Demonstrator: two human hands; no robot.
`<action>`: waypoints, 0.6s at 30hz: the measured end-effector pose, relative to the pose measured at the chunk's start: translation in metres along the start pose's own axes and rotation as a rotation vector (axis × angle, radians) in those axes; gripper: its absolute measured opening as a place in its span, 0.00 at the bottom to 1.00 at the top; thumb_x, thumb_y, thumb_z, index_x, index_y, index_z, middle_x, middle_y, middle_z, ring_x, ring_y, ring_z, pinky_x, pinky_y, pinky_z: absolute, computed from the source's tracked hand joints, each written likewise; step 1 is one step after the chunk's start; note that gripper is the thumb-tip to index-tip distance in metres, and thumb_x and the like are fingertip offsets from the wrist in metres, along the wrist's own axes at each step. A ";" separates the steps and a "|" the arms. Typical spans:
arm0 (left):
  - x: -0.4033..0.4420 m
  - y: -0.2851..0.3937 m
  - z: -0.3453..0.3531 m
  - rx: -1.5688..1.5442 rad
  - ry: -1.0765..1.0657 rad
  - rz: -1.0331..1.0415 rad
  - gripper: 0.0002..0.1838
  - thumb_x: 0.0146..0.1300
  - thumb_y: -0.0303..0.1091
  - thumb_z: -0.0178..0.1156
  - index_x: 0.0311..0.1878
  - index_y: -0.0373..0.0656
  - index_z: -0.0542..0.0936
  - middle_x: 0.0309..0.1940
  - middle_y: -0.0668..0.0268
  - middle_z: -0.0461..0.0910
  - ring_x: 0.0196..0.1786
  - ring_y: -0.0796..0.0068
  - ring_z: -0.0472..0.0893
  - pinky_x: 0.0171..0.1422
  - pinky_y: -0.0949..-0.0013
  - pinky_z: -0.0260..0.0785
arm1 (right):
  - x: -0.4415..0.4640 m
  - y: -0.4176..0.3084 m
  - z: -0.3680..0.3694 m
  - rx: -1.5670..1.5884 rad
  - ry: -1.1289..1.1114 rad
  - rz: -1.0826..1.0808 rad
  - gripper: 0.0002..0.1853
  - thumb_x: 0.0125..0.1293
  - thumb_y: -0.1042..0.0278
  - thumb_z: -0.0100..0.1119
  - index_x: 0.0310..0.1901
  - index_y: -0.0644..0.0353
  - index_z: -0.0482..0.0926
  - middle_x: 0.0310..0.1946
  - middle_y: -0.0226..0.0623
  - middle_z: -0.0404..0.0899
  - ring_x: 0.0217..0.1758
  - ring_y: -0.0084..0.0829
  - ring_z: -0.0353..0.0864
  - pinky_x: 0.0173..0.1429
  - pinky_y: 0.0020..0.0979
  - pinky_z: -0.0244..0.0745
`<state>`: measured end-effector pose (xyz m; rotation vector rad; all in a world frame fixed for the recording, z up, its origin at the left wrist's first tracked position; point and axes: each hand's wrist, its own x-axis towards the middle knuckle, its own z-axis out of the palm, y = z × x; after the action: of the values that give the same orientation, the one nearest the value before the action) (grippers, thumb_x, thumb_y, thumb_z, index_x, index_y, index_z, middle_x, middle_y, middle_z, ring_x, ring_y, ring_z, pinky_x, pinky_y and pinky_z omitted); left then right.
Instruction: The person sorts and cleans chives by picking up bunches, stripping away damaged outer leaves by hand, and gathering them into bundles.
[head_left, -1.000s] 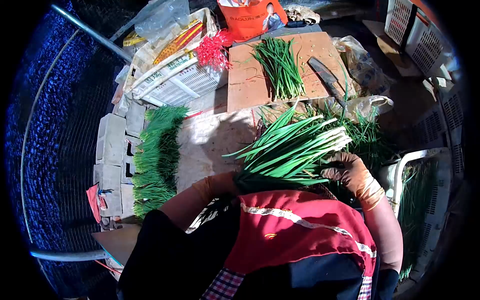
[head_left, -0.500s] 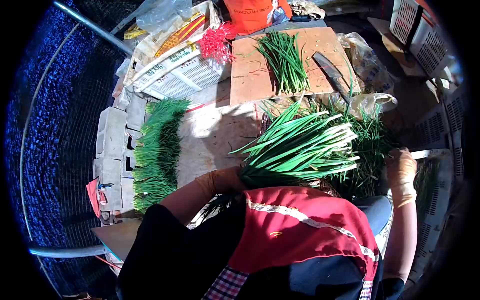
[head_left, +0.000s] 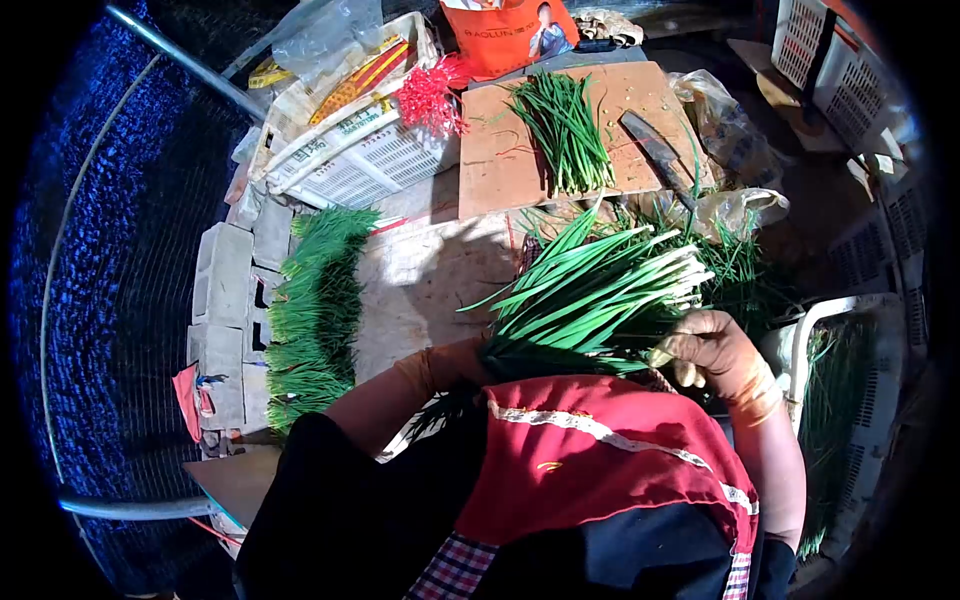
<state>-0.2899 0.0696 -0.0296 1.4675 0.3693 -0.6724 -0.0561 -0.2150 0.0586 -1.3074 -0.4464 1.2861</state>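
Observation:
A loose bunch of garlic chives (head_left: 590,300) lies across my lap, green leaves to the left and pale stem ends to the right. My left hand (head_left: 457,364), in an orange-tan glove, is closed around the leafy end; its fingers are mostly hidden under the leaves. At the lower stem ends, my right hand (head_left: 715,362), gloved too, has its fingers curled and pressed together against the bunch's edge. What lies between those fingertips is hidden.
Ahead, a wooden board (head_left: 490,170) bears another chive bundle (head_left: 565,130) and a knife (head_left: 655,150). Chives stand in a row (head_left: 315,320) by concrete blocks (head_left: 222,275) at left. A white crate (head_left: 365,160) sits behind. Loose greens (head_left: 735,270) and another crate (head_left: 800,350) are right.
My right hand has moved left from the crate's edge to the stem ends of the bunch. My left hand and the bunch have stayed nearly in place.

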 end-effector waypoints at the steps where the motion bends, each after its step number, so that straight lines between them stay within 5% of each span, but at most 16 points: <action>1: 0.001 0.000 0.001 -0.002 -0.001 -0.001 0.28 0.53 0.33 0.66 0.58 0.41 0.72 0.54 0.65 0.75 0.55 0.77 0.71 0.64 0.70 0.60 | -0.011 -0.003 -0.006 0.065 0.024 -0.042 0.09 0.57 0.66 0.64 0.30 0.64 0.81 0.19 0.36 0.79 0.14 0.18 0.70 0.18 0.18 0.62; 6: 0.003 0.001 -0.002 0.004 -0.007 0.002 0.28 0.53 0.32 0.66 0.58 0.41 0.72 0.54 0.65 0.75 0.55 0.77 0.71 0.64 0.70 0.60 | -0.050 0.012 -0.075 0.255 0.212 -0.467 0.12 0.50 0.67 0.69 0.20 0.57 0.73 0.21 0.47 0.80 0.10 0.24 0.70 0.15 0.23 0.63; 8: 0.005 0.001 -0.003 0.008 -0.005 0.000 0.28 0.52 0.32 0.66 0.58 0.41 0.72 0.54 0.65 0.75 0.55 0.77 0.71 0.64 0.70 0.61 | -0.043 0.017 -0.103 -0.208 0.552 0.047 0.13 0.48 0.62 0.70 0.24 0.59 0.75 0.24 0.45 0.81 0.18 0.29 0.77 0.23 0.28 0.71; 9: 0.006 0.002 -0.004 0.018 -0.006 -0.003 0.27 0.52 0.32 0.66 0.57 0.41 0.72 0.54 0.65 0.75 0.55 0.77 0.71 0.64 0.70 0.61 | -0.028 0.081 -0.159 -1.158 0.683 0.092 0.18 0.47 0.57 0.71 0.32 0.62 0.78 0.31 0.43 0.82 0.32 0.33 0.81 0.36 0.30 0.75; 10: 0.006 0.004 -0.004 0.017 -0.007 -0.005 0.27 0.52 0.32 0.66 0.57 0.41 0.72 0.54 0.65 0.75 0.55 0.77 0.71 0.63 0.70 0.61 | -0.031 0.041 -0.122 -1.306 0.785 0.355 0.26 0.47 0.53 0.71 0.43 0.63 0.78 0.40 0.43 0.81 0.42 0.36 0.80 0.47 0.30 0.73; 12: 0.007 0.007 -0.005 0.018 -0.004 -0.006 0.27 0.52 0.32 0.66 0.57 0.41 0.72 0.54 0.65 0.75 0.55 0.78 0.71 0.63 0.70 0.61 | -0.002 0.054 -0.120 -0.676 0.808 -0.063 0.27 0.50 0.55 0.70 0.48 0.64 0.77 0.43 0.45 0.80 0.44 0.34 0.80 0.49 0.30 0.72; 14: 0.006 0.011 -0.003 0.024 -0.003 -0.011 0.27 0.52 0.32 0.66 0.57 0.41 0.72 0.54 0.65 0.75 0.55 0.78 0.71 0.63 0.70 0.61 | 0.023 0.036 -0.086 -0.417 0.699 -0.235 0.22 0.55 0.63 0.67 0.49 0.66 0.76 0.43 0.43 0.81 0.43 0.29 0.79 0.50 0.27 0.72; 18: 0.008 0.013 -0.003 0.030 0.000 -0.022 0.27 0.52 0.32 0.67 0.57 0.41 0.72 0.54 0.65 0.75 0.55 0.78 0.71 0.63 0.70 0.61 | 0.063 0.036 -0.064 -0.008 0.446 -0.228 0.05 0.58 0.74 0.62 0.35 0.65 0.79 0.28 0.31 0.81 0.29 0.20 0.75 0.37 0.22 0.71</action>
<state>-0.2751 0.0702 -0.0245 1.4935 0.3774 -0.6986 0.0023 -0.1978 -0.0163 -1.4553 -0.2736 0.7742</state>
